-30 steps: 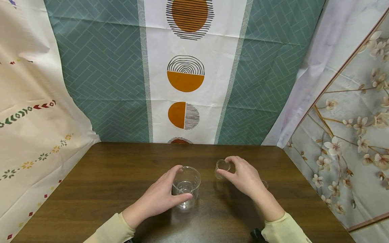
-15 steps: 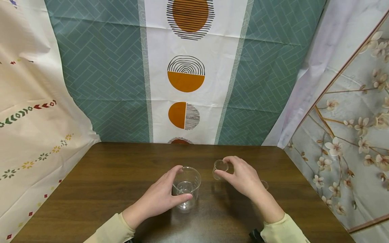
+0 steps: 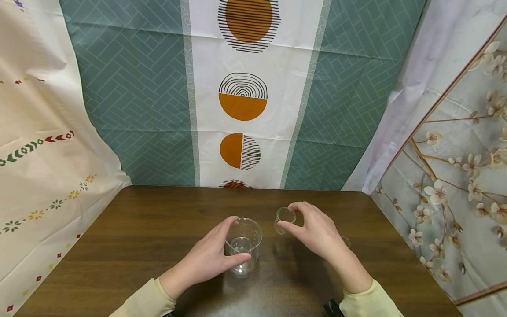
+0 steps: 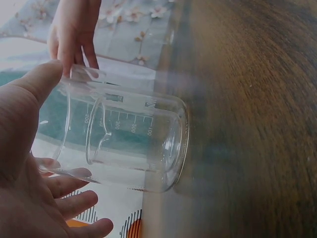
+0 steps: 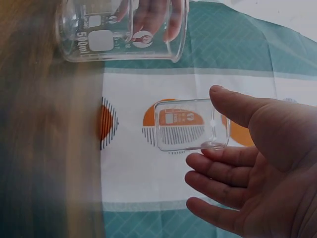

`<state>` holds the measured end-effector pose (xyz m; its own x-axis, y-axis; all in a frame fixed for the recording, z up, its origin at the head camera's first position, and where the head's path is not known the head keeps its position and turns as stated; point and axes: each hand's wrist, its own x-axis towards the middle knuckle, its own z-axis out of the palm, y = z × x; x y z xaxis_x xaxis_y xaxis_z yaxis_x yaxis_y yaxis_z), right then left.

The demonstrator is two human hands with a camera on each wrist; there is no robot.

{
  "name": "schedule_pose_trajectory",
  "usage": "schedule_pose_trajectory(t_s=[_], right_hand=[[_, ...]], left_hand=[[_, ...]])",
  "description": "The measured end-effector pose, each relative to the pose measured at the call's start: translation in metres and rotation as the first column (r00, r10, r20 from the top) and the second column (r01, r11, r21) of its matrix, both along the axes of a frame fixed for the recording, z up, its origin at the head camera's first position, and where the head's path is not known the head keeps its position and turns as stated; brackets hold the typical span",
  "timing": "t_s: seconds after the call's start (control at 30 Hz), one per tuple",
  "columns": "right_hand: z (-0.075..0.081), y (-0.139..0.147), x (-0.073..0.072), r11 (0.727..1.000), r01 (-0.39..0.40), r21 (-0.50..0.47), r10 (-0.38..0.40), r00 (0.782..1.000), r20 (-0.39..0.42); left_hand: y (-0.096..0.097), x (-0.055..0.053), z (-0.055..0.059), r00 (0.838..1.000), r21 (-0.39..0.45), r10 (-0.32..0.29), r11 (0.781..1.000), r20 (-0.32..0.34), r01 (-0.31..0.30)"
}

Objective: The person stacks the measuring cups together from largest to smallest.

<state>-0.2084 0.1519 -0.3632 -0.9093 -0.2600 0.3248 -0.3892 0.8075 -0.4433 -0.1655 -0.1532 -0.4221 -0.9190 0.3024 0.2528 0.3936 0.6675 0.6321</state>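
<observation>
A large clear glass beaker [image 3: 249, 226], marked 500ml in the right wrist view, stands upright on the wooden table. Inside it sits a smaller beaker [image 4: 131, 144] with a printed scale. My left hand [image 3: 210, 257] grips the large beaker from the left, thumb on the near side and fingers round the far side. To the right, my right hand [image 3: 317, 230] pinches a small glass beaker [image 3: 284, 216] near its rim between thumb and fingers. In the right wrist view this small beaker [image 5: 181, 126] hangs above the table level, apart from the large beaker [image 5: 119, 32].
Behind my right wrist the rim of another clear glass vessel [image 3: 346, 241] shows, mostly hidden. The brown table [image 3: 158, 220] ends at a patterned green and white curtain [image 3: 237, 114]. Floral cloths hang at both sides.
My right hand has shifted a little to the left with the small beaker, which is now slightly more tilted. The left hand and the large beaker stay in place.
</observation>
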Motion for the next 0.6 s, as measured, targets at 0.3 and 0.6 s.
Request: schedule_pose_trajectory(t_s=[0.3, 0.6], right_hand=[[0.008, -0.003, 0.003, 1.0, -0.024, -0.007, 0.024, 1.0, -0.012], [0.016, -0.005, 0.008, 0.999, -0.035, -0.03, 0.035, 0.999, -0.015]], left_hand=[[0.0, 0.0, 0.0, 1.0, -0.006, -0.002, 1.0, 0.0, 0.002], [0.0, -0.001, 0.0, 1.0, -0.003, -0.004, 1.0, -0.001, 0.004]])
